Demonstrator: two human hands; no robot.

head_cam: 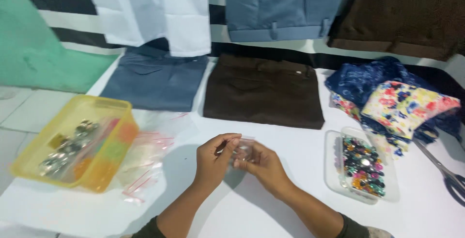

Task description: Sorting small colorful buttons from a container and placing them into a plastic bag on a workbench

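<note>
Over the middle of the white table (271,204), my left hand (213,161) and my right hand (261,164) pinch a small clear plastic bag (243,147) between their fingertips. The bag is held just above the tabletop, and whether anything is inside it cannot be made out. To the right of my right hand lies a clear tray (334,170) filled with colourful round buttons (363,166). A pile of empty clear zip bags with red seal lines (145,163) lies to the left of my left hand.
A yellow plastic box (29,163) with bagged metal pieces and orange items sits at the table's left edge. Folded blue trousers (155,80), brown trousers (264,90) and floral fabrics (402,102) lie at the back. Scissors (448,175) rest at far right. Garments hang behind.
</note>
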